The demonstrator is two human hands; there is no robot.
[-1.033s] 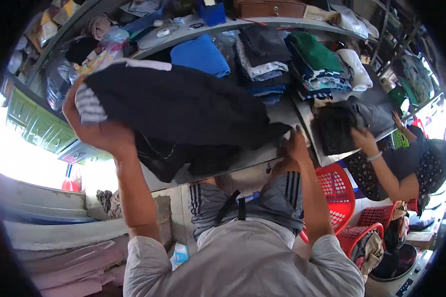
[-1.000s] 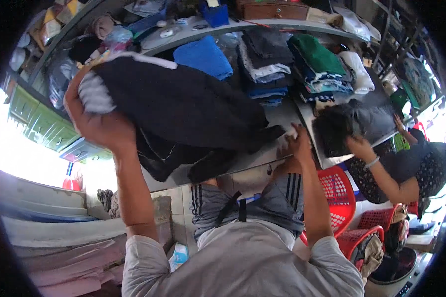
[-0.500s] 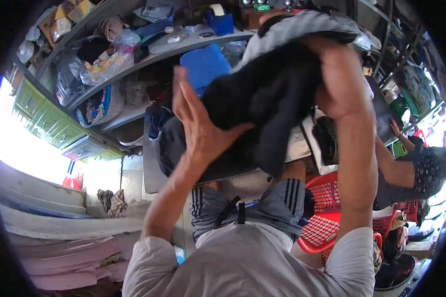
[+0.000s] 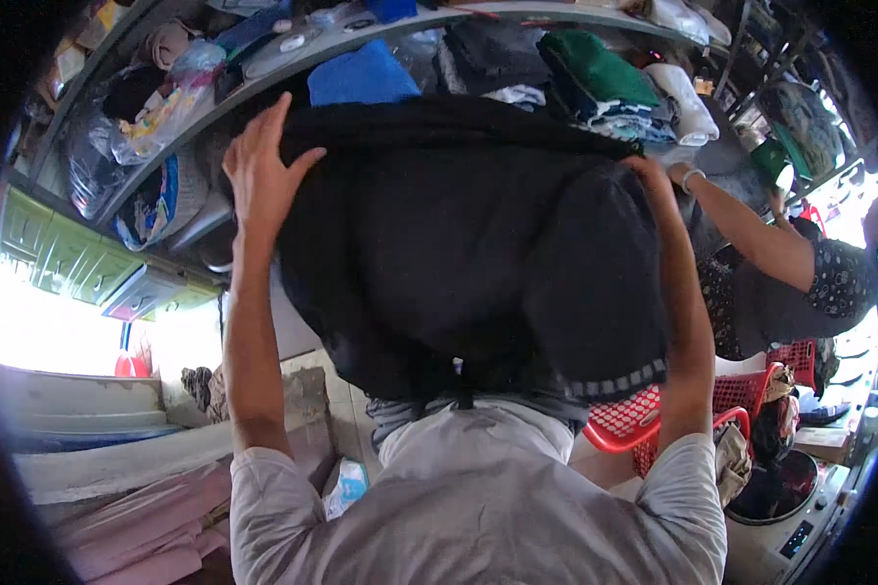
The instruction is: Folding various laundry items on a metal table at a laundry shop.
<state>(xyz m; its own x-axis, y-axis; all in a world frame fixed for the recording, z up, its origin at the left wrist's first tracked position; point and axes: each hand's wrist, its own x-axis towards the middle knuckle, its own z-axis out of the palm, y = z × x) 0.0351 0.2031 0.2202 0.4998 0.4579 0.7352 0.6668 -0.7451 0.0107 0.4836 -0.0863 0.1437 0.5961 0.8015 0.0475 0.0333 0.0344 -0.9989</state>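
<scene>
A large black garment (image 4: pixel 449 244) hangs spread in front of me, covering most of the worktable and my lap. A grey-and-white checked band edges its lower right part. At its upper left edge, my left hand (image 4: pixel 261 166) has its fingers stretched up and its thumb held out against the cloth. On the opposite side, my right hand (image 4: pixel 646 174) grips the garment's upper right edge, its fingertips partly hidden by the fabric.
Folded clothes lie behind the garment, including a blue cloth (image 4: pixel 363 76) and a green one (image 4: pixel 600 68). At right, another person's arm (image 4: pixel 751 229) reaches toward the table. Red baskets (image 4: pixel 746 390) and a washing machine (image 4: pixel 795 517) stand lower right. Plastic bags (image 4: pixel 161 127) crowd the left shelf.
The black garment has gone from bunched up and raised to spread wide and hanging. My hands have moved farther apart, the left one leftward. The other person's arm now reaches closer on the right.
</scene>
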